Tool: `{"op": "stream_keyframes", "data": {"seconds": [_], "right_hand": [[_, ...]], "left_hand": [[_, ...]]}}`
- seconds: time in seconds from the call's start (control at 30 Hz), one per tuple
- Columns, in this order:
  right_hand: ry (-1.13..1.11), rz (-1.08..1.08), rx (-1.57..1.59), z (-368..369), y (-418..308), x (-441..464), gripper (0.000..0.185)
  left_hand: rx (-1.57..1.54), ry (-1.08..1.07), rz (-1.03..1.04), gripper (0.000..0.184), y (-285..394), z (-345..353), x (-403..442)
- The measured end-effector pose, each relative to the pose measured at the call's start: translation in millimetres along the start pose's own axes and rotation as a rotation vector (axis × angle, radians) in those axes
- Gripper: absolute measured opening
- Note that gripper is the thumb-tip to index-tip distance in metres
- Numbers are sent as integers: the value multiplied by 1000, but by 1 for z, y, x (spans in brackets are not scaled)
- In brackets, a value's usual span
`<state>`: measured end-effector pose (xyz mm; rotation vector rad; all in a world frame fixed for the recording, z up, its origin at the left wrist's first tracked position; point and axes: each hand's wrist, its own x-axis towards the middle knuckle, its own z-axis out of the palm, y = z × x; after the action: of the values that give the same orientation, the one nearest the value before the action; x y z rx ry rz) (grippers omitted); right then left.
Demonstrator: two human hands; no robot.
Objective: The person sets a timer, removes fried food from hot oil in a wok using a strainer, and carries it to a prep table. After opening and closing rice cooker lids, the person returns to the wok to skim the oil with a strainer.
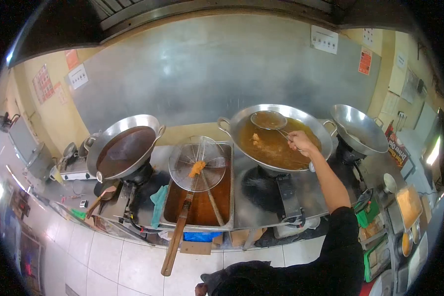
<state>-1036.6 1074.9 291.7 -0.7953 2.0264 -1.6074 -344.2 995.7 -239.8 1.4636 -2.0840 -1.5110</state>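
Observation:
My right hand [301,141] is closed around the handle of a round fine-mesh skimmer [269,120]. The skimmer is held over the far part of a wide two-handled wok [224,127] of yellowish-brown oil [281,153]. A pale golden fried piece [255,137] shows in the oil, just nearer than the mesh. At the bottom edge only a small part of my left hand [201,289] shows beside dark clothing, and its fingers cannot be made out. Left of the wok, a large wire strainer [182,180] with a wooden handle lies across a rectangular metal pan [230,193], bearing an orange clump [197,168].
Another wok [126,148] with dark liquid stands at left, and a third wok [360,129] at right. A teal cloth [159,204] hangs by the metal pan. A wooden-handled utensil [101,201] lies at the left counter edge. Shelves with trays [408,206] stand at right.

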Motion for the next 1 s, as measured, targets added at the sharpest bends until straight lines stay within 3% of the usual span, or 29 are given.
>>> {"op": "stream_keyframes", "data": {"seconds": [0.03, 0.13, 0.27, 0.33, 0.37, 0.4, 0.47, 0.53, 0.57, 0.6, 0.67, 0.73, 0.8, 0.87, 0.93, 1.0], "right_hand": [[-12, 8, 52, 0, 4, 4, 13], [22, 19, 106, 6, -4, -3, 13], [-7, -5, 155, 6, -12, -16, 13], [14, -6, 180, 8, -21, -27, 12], [16, -3, 182, 7, -19, -30, 12], [13, -26, 136, 6, -17, -32, 13], [5, -45, 88, 6, -15, -38, 19], [25, -85, -122, 11, -22, -60, 18], [8, -80, -124, 16, -31, -76, 18], [14, -68, -157, 24, -46, -96, 17], [-15, -51, -188, 38, -69, -126, 19], [48, 6, -251, 50, -79, -149, 30], [-28, 5, -303, 63, -82, -168, 32], [-84, -16, -360, 72, -71, -174, 37], [-234, -310, -631, 75, -48, -181, 41], [-319, -267, -806, 80, -52, -193, 44]], "left_hand": [[119, 26, 32, 27, 0, 5, 0], [327, 40, 138, 33, 11, -2, -9], [275, -72, 138, 39, 17, -6, -14], [-146, -32, 32, 36, -14, 5, -6], [-142, -34, 31, 36, -15, -1, -6], [-258, -33, 145, 23, -15, -10, -6], [-375, -32, 253, 19, -12, -14, -4], [321, -49, 87, 22, -7, -9, -1], [636, -256, 41, 33, 16, -16, 1], [274, -94, 36, 30, 20, -18, -13], [321, -157, 136, 28, 20, -20, -12], [661, -201, 222, 26, 1, -16, -3], [373, -153, 147, 27, -2, -18, -12], [584, -228, 172, 26, 23, -24, -11], [228, -189, -146, 27, 36, -25, -14], [122, -135, -138, 28, 34, -24, -13]]}}
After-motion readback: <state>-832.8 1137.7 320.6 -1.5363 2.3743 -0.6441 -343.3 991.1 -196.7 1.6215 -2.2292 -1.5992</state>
